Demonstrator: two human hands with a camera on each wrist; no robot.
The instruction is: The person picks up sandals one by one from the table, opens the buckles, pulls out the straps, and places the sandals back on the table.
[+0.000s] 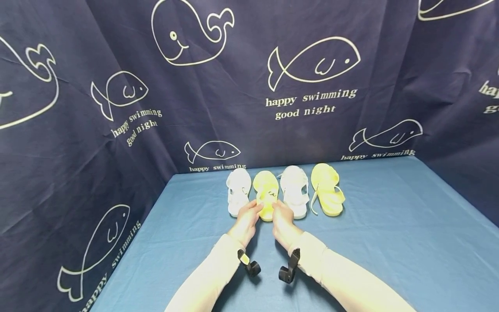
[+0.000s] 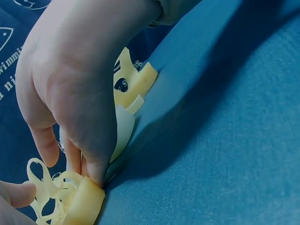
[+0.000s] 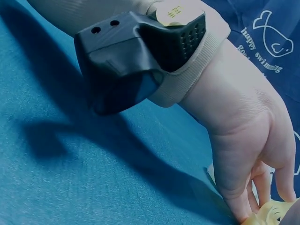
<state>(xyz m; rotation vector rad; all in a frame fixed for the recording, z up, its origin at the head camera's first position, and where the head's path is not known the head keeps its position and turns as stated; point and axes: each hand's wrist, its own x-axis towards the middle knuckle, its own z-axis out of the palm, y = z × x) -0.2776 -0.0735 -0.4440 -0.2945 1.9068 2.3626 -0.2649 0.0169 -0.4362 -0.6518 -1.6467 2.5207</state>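
A yellow sandal [image 1: 267,200] lies toe-away on the blue table between two white ones. My left hand [image 1: 247,218] grips its left side near the heel, while my right hand [image 1: 283,220] holds the opposite side. Seen from the left wrist, the right hand [image 2: 75,79] has its thumb at the thick heel of the yellow sandal [image 2: 86,204], its fingers partly hidden behind. In the right wrist view, the left hand [image 3: 248,136] reaches down to the yellow sandal's edge [image 3: 269,213]. A white sandal [image 1: 238,195] stands just left of it, another white sandal [image 1: 294,188] just right.
A second yellow sandal [image 1: 328,190] sits at the row's right end, its strap hanging loose to the left. Dark blue fabric [image 1: 249,108] printed with whales and fish rises behind the table [image 1: 390,225]. Black camera mounts [image 1: 289,268] jut inward from both wrists.
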